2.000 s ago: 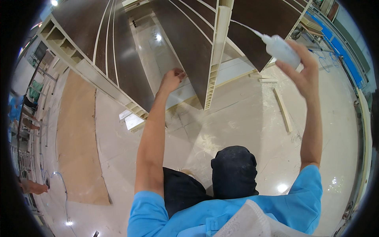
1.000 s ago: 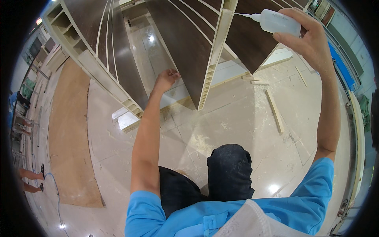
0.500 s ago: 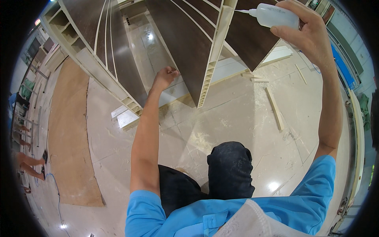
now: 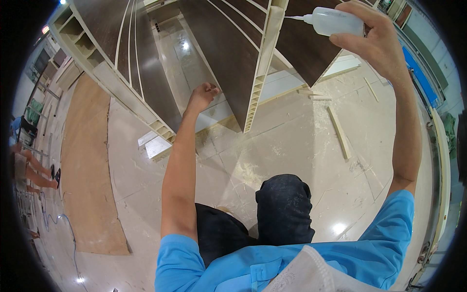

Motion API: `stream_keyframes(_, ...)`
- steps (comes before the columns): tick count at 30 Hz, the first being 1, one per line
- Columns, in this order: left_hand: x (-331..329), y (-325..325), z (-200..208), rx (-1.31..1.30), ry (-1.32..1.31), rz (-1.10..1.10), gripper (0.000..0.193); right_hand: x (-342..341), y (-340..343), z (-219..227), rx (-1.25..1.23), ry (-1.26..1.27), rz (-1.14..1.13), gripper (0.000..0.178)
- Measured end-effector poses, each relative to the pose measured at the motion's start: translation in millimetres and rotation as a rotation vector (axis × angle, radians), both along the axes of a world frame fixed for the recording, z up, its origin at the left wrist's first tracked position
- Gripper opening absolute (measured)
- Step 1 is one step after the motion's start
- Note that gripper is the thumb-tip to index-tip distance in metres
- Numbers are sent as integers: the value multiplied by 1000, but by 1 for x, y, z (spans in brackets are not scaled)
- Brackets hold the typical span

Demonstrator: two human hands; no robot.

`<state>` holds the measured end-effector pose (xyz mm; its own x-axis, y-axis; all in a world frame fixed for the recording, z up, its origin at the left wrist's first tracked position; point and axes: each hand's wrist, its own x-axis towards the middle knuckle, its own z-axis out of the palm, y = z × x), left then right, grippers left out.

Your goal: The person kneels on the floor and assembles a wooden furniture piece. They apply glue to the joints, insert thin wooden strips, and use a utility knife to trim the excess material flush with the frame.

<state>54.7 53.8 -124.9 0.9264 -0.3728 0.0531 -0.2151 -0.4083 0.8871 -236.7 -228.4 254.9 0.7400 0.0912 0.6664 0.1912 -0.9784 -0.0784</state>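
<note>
My right hand grips a translucent white squeeze bottle, held sideways. Its thin nozzle points left, the tip at or very near the pale hollow edge of a dark brown door panel. That panel stands on its edge, and small open cells show at its lower end. My left hand is beside the panel's left face, fingers curled together; whether anything is in them is hidden. To its left stands another dark panel with pale stripes and a cream hollow edge. A further dark panel is behind the bottle.
White boards lie under the panels. A loose wooden strip and sawdust are on the tiled floor. A brown sheet stretches along the left, with a blue hose near it. Another person's legs show at the far left.
My right hand and the bottle have shifted slightly left, the nozzle moving along the panel edge. My left hand has stayed put. The person at the far left has moved.
</note>
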Motion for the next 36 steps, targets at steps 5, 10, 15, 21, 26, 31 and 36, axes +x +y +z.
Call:
stream_keyframes(5, -1, 2, 0, -2, 8, 3, 37, -8, -7, 0, 54, 26, 5, 35)
stream_keyframes(10, 3, 2, -7, -42, 22, -28, 42, 14, -40, -17, -35, 86, 104, 57)
stream_keyframes(15, 1, 4, -3, 13, 16, -3, 42, 23, -46, -25, -89, 72, 110, 56)
stream_keyframes(21, -4, 5, 3, 39, 37, 3, 42, 16, -24, -8, 40, 107, 145, 34)
stream_keyframes(26, -2, 4, 2, 61, 46, 8, 43, 14, -14, -6, 11, 121, 130, 35)
stream_keyframes(31, -3, 5, 3, 39, 37, -1, 42, 12, -13, -5, 64, 145, 80, 34)
stream_keyframes(36, -6, 6, 4, 44, 29, 3, 40, 16, -8, -6, 34, 138, 115, 33)
